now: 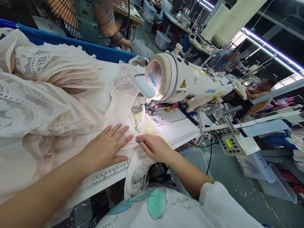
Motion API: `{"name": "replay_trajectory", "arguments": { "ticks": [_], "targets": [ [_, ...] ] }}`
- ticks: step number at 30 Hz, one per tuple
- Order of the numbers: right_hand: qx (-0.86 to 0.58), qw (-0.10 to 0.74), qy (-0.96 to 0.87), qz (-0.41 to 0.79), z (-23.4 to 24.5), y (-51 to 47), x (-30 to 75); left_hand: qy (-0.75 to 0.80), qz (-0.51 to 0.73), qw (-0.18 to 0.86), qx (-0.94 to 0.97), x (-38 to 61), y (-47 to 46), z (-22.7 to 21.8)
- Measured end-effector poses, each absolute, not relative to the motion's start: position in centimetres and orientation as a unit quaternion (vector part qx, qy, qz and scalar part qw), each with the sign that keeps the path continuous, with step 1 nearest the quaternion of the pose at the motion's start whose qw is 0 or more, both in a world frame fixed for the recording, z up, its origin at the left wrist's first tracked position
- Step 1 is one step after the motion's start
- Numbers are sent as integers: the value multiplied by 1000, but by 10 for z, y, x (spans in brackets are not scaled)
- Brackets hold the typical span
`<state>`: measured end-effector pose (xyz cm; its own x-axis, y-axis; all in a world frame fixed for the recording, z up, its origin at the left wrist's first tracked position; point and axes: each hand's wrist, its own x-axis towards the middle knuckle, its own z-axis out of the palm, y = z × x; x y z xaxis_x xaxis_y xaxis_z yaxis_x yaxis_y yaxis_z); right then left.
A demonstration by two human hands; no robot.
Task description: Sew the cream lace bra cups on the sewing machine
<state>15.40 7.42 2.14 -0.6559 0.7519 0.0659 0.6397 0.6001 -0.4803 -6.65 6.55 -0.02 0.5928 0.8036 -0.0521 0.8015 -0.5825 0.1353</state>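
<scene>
My left hand (109, 146) lies flat with its fingers spread on a pale lace garment (122, 106), pressing it to the sewing table. Beside it, my right hand (154, 147) is closed in a pinch at the garment's edge. A small flat grey-green piece (139, 140) shows between its thumb and fingers; its kind is unclear. One lace part of the garment (140, 169) hangs over the table's front edge. Just beyond my hands stands a white sewing machine (187, 76), its lamp lit over the needle area. A narrow white strap (142, 119) runs from there toward my right hand.
Heaped pale lace garments (47, 85) cover the left of the table. A fan (87, 22) stands behind a blue edge at the back. Printed rulers (106, 175) line the table front. A control box (237, 144) hangs at right, above plastic bins. Other people sit farther off.
</scene>
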Motion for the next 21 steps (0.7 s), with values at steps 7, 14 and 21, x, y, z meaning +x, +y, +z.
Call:
{"name": "replay_trajectory", "arguments": {
  "ticks": [7, 14, 21],
  "targets": [
    [-520, 56, -843, 123, 25, 100, 117, 476, 3, 97, 874, -66, 65, 1],
    [-528, 16, -843, 98, 14, 98, 109, 477, 8, 117, 871, -67, 65, 3],
    [-516, -34, -853, 74, 16, 101, 104, 474, 25, 127, 871, -68, 65, 2]
  ]
}}
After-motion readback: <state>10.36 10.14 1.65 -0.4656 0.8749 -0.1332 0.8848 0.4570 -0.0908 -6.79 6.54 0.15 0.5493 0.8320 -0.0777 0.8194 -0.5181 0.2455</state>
